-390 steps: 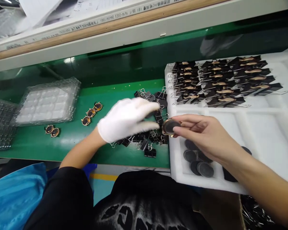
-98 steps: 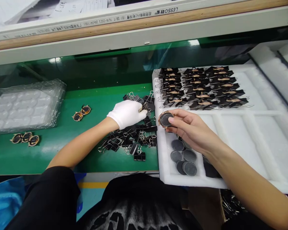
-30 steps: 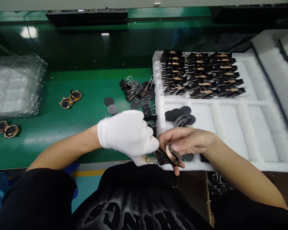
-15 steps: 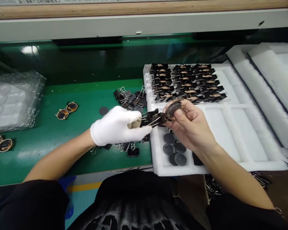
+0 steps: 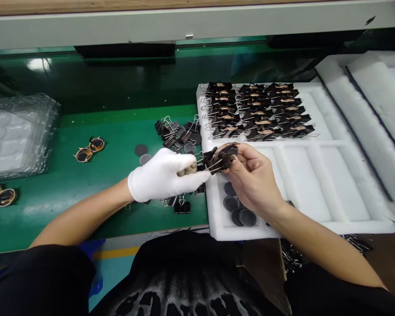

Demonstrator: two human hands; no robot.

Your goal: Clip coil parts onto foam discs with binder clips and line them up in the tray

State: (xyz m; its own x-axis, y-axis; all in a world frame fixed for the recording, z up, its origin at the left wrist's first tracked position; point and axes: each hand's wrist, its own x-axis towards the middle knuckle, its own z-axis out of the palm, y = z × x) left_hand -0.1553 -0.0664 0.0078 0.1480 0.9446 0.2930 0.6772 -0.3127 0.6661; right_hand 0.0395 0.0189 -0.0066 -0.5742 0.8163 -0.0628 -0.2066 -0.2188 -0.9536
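My left hand [image 5: 167, 173], in a white glove, pinches the wire handles of a black binder clip [image 5: 213, 166] between thumb and fingers. Bare, my right hand [image 5: 255, 180] is closed on a gold-rimmed glasses frame [image 5: 228, 150] with dark round discs. The clip's jaw end meets the frame; whether it grips the rim is hidden by fingers and overlap. Loose binder clips [image 5: 182, 207] lie below the gloved hand, and another pile of binder clips [image 5: 171, 131] lies above it. Several dark round discs [image 5: 231, 203] sit in the foam tray [image 5: 217, 230] below my right hand.
Rows of clipped gold-rimmed pieces [image 5: 258, 113] fill the tray's far section. More white foam [image 5: 378, 118] stands at the right. Stacked clear plastic trays [image 5: 16, 136] are at the left. Two gold-rimmed glasses frames [image 5: 84, 154] [image 5: 5, 197] lie on the green table [image 5: 95, 210].
My right hand has moved left and slightly down, bringing the glasses frame against the binder clip and turning it. My left hand stays nearly in place. The whole view has shifted slightly.
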